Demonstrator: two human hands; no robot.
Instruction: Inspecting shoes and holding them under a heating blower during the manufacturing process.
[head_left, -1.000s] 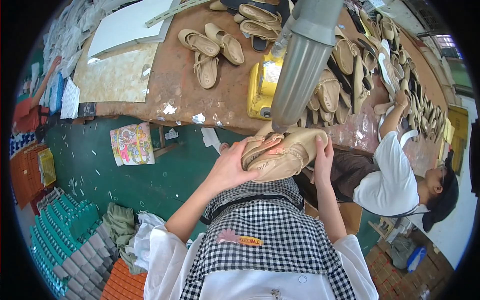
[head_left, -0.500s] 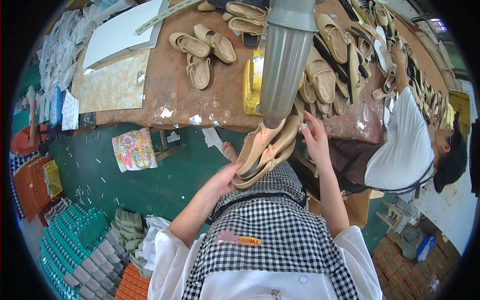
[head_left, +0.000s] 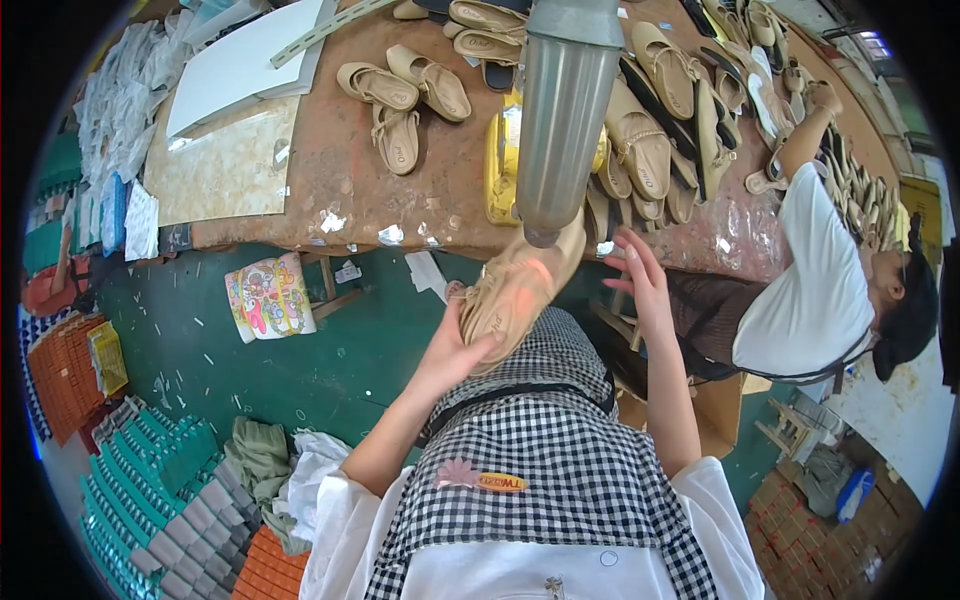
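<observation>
The tan sandal [head_left: 520, 285] is lying in the left hand [head_left: 462, 345], just off the near edge of the worktop [head_left: 400, 190] and above the person's checked apron [head_left: 545, 440]; its long axis is running on a slant, one end pointing up and right toward the grey metal pipe [head_left: 562, 110], the other down and left into the palm. The left grip is closing around that lower end, thumb over the side. The right hand [head_left: 640, 285] is hovering just beside the sandal's upper end with fingers spread, holding nothing. Between the worktop edge and the apron, a strip of green floor [head_left: 300, 370] is leaving open room to the left, while a co-worker in a white shirt [head_left: 810, 290] is crowding the right side. On the worktop, loose tan sandals [head_left: 405, 95] are lying near a yellow box [head_left: 502, 170] and a white sheet [head_left: 245, 65]. On the floor, a colourful printed packet [head_left: 268, 297] is resting near the worktop edge, and stacks of teal and grey blocks [head_left: 150, 490] are filling the lower left.
</observation>
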